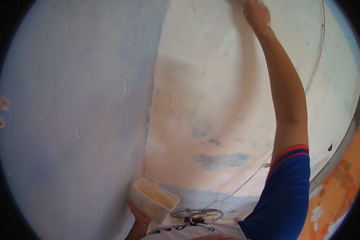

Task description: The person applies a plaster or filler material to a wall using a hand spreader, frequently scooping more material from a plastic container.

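The white tub point(149, 203), tilted low before the wall point(196, 100) in the grasp of the left hand point(139, 214), appeared light, stiff and best supported underneath; the right hand point(258, 15) showed fingers too unclear to judge.

Dark printed lettering point(176, 229) is borne by the white fabric front of a short-sleeved shirt point(229, 228) with a blue, red-trimmed sleeve, seen at the lower edge of the head view. The large, rounded characters are set in a row across the chest and are strongly foreshortened by the steep downward angle. A smaller dark printed mark point(211, 230) is placed to the right of the row; its form is too small to be made out.
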